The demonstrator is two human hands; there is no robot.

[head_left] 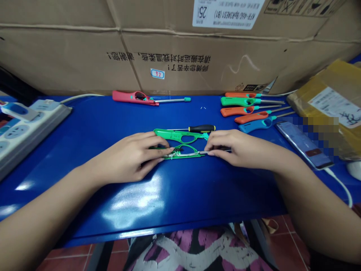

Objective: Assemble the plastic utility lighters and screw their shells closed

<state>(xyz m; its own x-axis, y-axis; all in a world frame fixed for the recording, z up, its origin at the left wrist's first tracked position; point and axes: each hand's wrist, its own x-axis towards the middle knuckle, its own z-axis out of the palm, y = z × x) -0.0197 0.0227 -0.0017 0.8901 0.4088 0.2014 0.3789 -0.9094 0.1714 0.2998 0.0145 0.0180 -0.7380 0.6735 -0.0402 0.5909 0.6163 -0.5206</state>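
Note:
An opened green utility lighter lies in two halves at the middle of the blue table. Its lower half (187,156) is nearest me, with white wire and small inner parts in it. My left hand (138,156) is closed on the left end of that half, thumb and fingers at the inner parts. My right hand (235,148) pinches the thin metal tube (203,152) at the other end. Behind lies the upper green shell half (172,134), with a turquoise piece (205,136) near my right fingers. A black-and-yellow screwdriver (201,129) rests just beyond it.
A red lighter (131,97) lies at the back. Several orange, green and blue lighters (251,111) sit back right, near a phone (306,145) and a taped package (332,101). On the left is a power strip (36,128). A large cardboard box (84,60) walls the back.

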